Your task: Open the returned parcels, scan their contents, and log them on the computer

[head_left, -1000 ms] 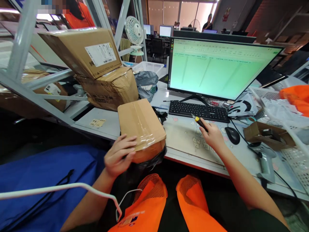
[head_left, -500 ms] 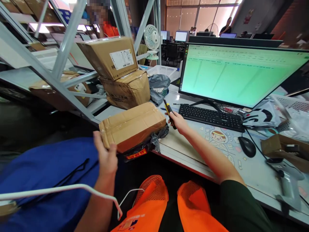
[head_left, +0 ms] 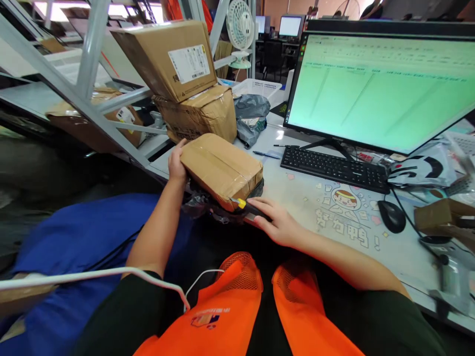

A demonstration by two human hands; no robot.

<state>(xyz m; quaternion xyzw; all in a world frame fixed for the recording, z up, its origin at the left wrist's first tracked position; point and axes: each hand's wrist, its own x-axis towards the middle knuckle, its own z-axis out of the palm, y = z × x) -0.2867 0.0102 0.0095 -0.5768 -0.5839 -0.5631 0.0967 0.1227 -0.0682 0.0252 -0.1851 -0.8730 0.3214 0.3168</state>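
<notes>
A brown cardboard box [head_left: 222, 168] rests tilted near the desk's front edge, with torn dark plastic wrapping [head_left: 200, 202] beneath it. My left hand [head_left: 178, 162] grips the box's far left end. In my right hand [head_left: 276, 220] is a box cutter [head_left: 247, 205] with a yellow tip section. Its blade end touches, or comes very close to, the lower near corner of the box; I cannot tell whether it cuts in.
Two cardboard boxes [head_left: 185, 64] are stacked behind, beside a grey plastic bag [head_left: 250, 116]. A monitor [head_left: 371, 94], keyboard [head_left: 334, 168], mouse [head_left: 392, 216] and scanner [head_left: 451, 269] stand to the right. A metal frame [head_left: 89, 49] rises at left. A white cable [head_left: 129, 271] crosses in front.
The box has turned so its other end faces my right hand. My left hand has moved up to its far end, and the box cutter has come down to the near corner.
</notes>
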